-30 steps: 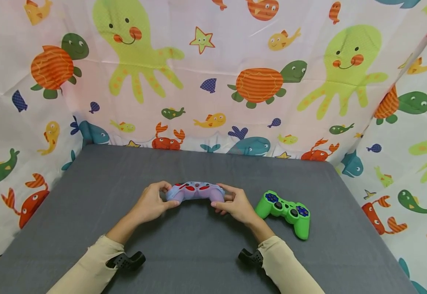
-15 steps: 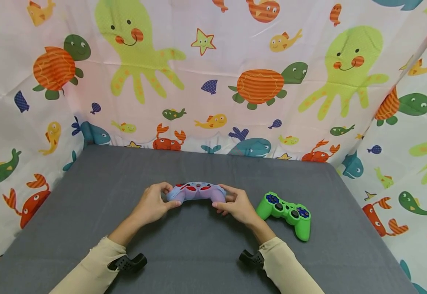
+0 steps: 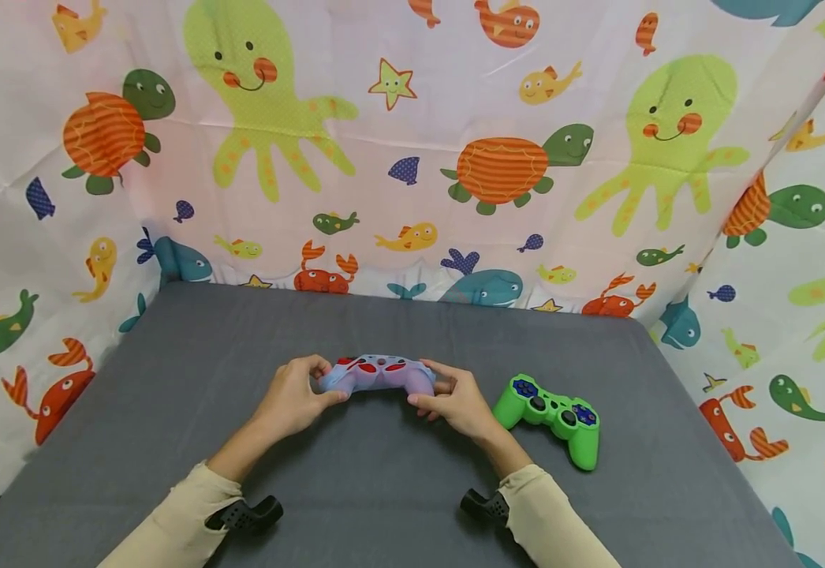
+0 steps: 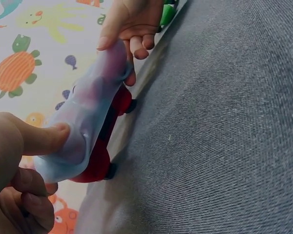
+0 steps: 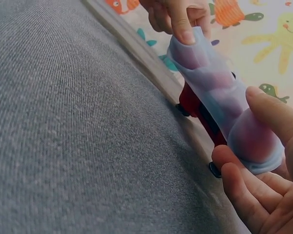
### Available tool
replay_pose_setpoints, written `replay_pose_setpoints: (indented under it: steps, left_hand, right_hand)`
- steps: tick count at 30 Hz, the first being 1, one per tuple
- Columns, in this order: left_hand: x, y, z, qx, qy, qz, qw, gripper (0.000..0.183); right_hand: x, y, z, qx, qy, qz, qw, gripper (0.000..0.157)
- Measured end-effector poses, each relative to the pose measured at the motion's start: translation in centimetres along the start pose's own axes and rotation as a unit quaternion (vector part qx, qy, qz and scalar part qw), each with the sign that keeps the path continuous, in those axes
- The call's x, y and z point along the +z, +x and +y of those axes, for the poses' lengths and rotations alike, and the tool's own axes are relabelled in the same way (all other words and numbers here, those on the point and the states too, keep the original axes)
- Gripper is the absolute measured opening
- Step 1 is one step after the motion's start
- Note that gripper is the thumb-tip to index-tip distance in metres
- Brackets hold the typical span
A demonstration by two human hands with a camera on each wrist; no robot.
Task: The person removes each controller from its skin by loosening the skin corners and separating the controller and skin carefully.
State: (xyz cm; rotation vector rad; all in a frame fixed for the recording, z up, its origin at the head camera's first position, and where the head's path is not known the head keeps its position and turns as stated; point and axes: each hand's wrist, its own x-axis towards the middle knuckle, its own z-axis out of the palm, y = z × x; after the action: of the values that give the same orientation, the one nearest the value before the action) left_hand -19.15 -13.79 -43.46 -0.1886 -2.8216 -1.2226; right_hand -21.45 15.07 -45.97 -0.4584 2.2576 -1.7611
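A red game controller (image 4: pixel 96 165) is held just over the grey cloth by both hands, with a pale blue and lilac soft cover (image 3: pixel 378 380) over its grips and the side toward me. Red parts and dark knobs show out of the cover on the far side in both wrist views. My left hand (image 3: pixel 297 398) pinches the left end, thumb pressed on the cover. At the right end my right hand (image 3: pixel 462 401) grips in the same way, thumb on the cover and fingers beneath. A green game controller (image 3: pixel 583 448) lies to the right of the right hand.
Grey cloth (image 3: pixel 370 489) covers the table. A curtain (image 3: pixel 398 205) printed with sea animals stands behind it and along both sides. Black wrist devices (image 3: pixel 245 514) sit at both sleeve cuffs, low over the cloth.
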Motion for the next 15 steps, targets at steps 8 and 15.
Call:
replay_pose_setpoints:
  steps: [8, 15]
  left_hand:
    - [-0.43, 0.14, 0.39, -0.011, -0.021, 0.014, 0.9996, 0.03]
    - [-0.07, -0.13, 0.29, -0.011, -0.012, 0.018, 0.9997, 0.027]
  right_hand:
    - [-0.19, 0.21, -0.44, -0.018, -0.009, -0.003, 1.0, 0.067]
    - [-0.38, -0.04, 0.0, -0.022, -0.008, -0.018, 1.0, 0.066]
